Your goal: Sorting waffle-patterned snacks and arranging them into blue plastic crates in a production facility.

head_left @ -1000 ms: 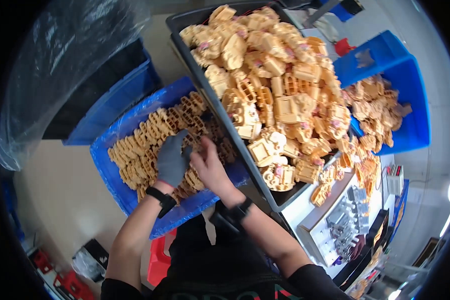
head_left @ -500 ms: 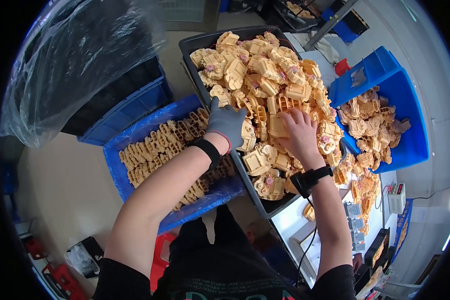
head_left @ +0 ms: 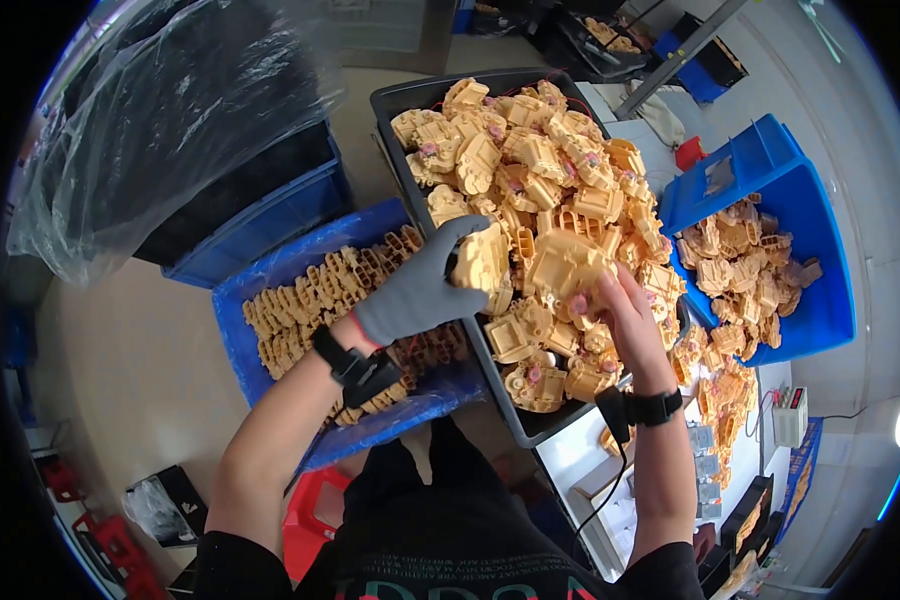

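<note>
My left hand, in a grey glove, grips a tan moulded plastic part at the near edge of the heap in the black tray. My bare right hand holds another tan part with a pink spot, just right of the left hand and above the same heap. The tray is piled high with several such tan parts. To its left a blue bin lined with clear plastic holds tan lattice-shaped parts laid in rows. Each wrist wears a black band.
A blue crate at the right holds more tan parts, and some lie loose below it. A second blue bin with a large clear plastic bag over dark contents stands at the upper left. Red stool by my legs.
Both hands have left the lattice parts in the blue bin and moved right, up onto the heap in the black tray, where each has taken hold of a tan part.
</note>
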`<state>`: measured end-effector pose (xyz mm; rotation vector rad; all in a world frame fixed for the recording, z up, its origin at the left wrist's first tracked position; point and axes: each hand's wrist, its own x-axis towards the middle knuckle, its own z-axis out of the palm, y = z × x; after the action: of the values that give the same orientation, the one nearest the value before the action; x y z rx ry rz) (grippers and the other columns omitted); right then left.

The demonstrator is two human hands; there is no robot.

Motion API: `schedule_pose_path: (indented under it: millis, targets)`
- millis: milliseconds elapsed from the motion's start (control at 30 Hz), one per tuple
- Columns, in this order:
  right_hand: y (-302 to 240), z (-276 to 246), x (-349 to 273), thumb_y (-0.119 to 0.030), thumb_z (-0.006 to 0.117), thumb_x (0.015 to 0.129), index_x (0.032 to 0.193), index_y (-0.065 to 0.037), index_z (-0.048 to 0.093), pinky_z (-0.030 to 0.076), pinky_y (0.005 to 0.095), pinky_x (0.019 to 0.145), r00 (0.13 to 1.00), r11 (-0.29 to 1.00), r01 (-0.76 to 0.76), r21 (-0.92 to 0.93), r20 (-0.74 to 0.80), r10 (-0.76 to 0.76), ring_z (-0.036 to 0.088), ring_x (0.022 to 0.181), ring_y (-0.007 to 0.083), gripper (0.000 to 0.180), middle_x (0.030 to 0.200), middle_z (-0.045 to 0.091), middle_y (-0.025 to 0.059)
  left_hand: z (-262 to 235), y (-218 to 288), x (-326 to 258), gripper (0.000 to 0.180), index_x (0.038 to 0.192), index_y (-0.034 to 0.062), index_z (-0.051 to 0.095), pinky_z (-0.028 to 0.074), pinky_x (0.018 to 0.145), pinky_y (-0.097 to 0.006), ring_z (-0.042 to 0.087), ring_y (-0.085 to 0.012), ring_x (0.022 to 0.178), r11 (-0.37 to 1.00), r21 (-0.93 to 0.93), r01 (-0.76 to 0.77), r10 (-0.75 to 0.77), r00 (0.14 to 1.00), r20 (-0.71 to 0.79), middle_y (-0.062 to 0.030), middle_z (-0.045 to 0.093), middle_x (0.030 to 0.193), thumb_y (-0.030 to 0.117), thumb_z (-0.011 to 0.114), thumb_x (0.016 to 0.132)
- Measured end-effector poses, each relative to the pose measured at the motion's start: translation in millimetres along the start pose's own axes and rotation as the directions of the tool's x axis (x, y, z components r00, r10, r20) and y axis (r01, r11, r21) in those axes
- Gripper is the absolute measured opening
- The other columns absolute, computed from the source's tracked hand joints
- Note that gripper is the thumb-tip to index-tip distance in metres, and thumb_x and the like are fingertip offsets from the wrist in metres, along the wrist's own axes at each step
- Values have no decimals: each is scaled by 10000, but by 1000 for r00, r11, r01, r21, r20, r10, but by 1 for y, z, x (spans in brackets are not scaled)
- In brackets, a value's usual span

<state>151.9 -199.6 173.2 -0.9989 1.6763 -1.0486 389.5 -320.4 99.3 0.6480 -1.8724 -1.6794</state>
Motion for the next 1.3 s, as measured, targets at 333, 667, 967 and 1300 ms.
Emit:
schedule_pose_path:
  millis: [333,667,967,1300]
  targets:
    - [-28,115,-40,-302,650,921,1055,-39,597,430,212,654,846,974,-36,-224,513,149,506,736,44,301,805,574,-20,-23,6,-133,814,1460,52,256,345,1088,-333,436,-190,1296,605,-758,243,-140,970,200,-84,437,1398,58,641,743]
    - [2,205,-59,-214,698,879,958,-4,626,433,217,557,810,954,96,-283,580,90,521,647,41,236,740,585,5,-36,-31,-225,760,1440,46,272,424,994,-326,485,-180,1210,478,-788,389,-241,920,308,-87,477,1314,215,702,836]
    - [41,247,-72,-150,660,889,953,7,619,466,263,550,961,817,268,-511,196,-193,551,612,135,175,832,574,89,-5,-35,-245,701,1418,20,325,403,1006,-306,495,-143,1174,504,-745,437,-437,873,217,-64,494,1296,214,642,823]
    - [81,269,-119,-259,701,876,1317,-45,354,347,375,1065,987,980,69,-184,155,-40,381,1280,291,602,1351,361,199,-4,-56,-229,574,1422,35,331,381,1030,-306,457,-166,1237,780,-589,212,-443,852,-279,-96,464,1352,149,565,910]
